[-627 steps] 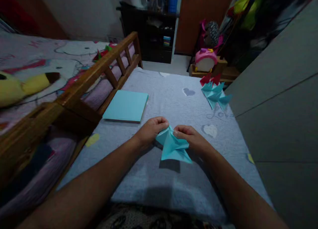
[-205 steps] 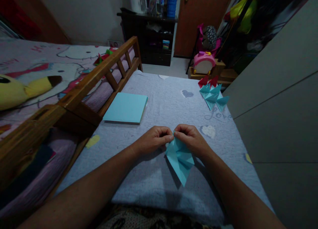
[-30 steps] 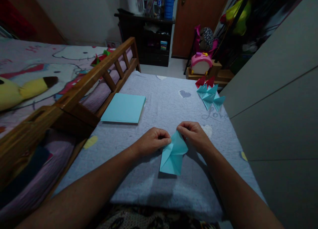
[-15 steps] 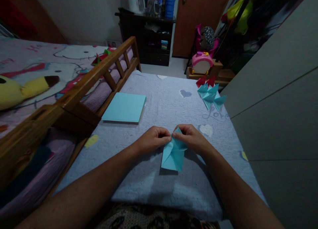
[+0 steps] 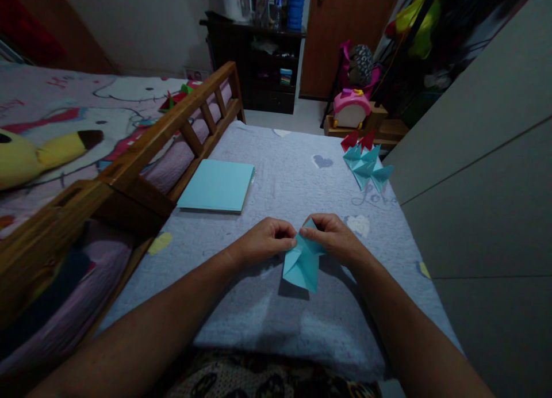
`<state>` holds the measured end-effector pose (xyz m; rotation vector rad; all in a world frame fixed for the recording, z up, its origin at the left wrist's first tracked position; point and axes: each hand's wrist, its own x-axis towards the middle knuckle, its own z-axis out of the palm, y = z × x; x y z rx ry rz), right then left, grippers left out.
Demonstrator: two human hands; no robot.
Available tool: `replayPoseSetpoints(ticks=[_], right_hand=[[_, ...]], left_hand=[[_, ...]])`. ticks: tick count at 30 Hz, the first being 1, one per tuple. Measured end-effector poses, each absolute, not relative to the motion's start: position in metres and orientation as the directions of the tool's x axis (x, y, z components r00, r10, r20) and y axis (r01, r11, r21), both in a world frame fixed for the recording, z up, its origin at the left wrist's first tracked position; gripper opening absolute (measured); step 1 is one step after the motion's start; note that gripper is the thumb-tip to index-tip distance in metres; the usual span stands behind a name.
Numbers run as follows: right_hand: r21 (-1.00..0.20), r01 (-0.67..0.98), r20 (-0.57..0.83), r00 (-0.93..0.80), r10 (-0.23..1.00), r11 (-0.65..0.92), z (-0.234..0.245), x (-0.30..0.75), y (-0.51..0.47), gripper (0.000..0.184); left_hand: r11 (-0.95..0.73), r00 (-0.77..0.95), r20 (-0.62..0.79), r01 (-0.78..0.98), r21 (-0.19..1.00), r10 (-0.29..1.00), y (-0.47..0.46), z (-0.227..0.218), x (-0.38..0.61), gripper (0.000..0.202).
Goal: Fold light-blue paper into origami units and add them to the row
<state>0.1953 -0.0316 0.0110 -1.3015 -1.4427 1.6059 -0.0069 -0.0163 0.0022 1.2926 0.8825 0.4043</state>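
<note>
Containers: one dark cabinet (image 5: 254,58), standing well beyond both hands; its shelf is holding a small multicoloured pile (image 5: 286,76) and other objects too dim for me to identify, and its top is bearing a blue bottle (image 5: 296,7) and a clear bottle (image 5: 278,6). One pink case (image 5: 351,107) with a whitish front, sitting on a wooden ledge far beyond the right hand; I am unable to tell its contents.

Hands: two, bare, lying near each other. The left hand (image 5: 267,241) is curling its fingers and pinching, thumb against forefinger, the upper left edge of a folded blue paper (image 5: 303,268). The right hand (image 5: 334,237) is clamping the same paper higher up, its thumb pressing across the front and its fingers bending behind.

Paper in hand: one, creased, hanging between and below the fingertips; one corner is pointing up past the right thumb, and a shadow is falling beneath on the heart-printed cloth (image 5: 284,150).

Also on the cloth: a square blue stack (image 5: 218,185), lying ahead of the left hand and to its left; several blue folded pieces (image 5: 362,167), standing beyond the right hand, with red folded pieces (image 5: 357,141) sitting just behind them.
</note>
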Motion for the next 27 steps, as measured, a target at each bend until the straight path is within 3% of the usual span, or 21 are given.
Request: replayPoseSetpoints(ticks=[12,18,22,27], right_hand=[[-0.959,0.194,-0.259,-0.286,0.922,-0.209,0.0141,0.1941,-0.032,0.034],[-0.935,0.234,-0.341,-0.375,0.862,-0.268,0.0116,0.1978,-0.0333,0.035],[-0.941,0.234,-0.321,-0.389,0.864,-0.244,0.0099,0.1981,-0.0334,0.033],[-0.948,0.22,-0.299,-0.367,0.881,-0.23,0.0086,0.1969,-0.0335,0.032]], left_hand=[[0.326,0.626,-0.335,0.134,0.936,0.704,-0.0157,0.0042,-0.0066,0.023],[0.323,0.618,-0.322,0.115,0.939,0.717,-0.0155,0.0018,-0.0061,0.026],[0.363,0.583,-0.318,0.043,0.931,0.747,-0.0171,0.0023,-0.0053,0.025],[0.301,0.58,-0.305,0.107,0.948,0.755,-0.0165,0.0015,-0.0067,0.027]])
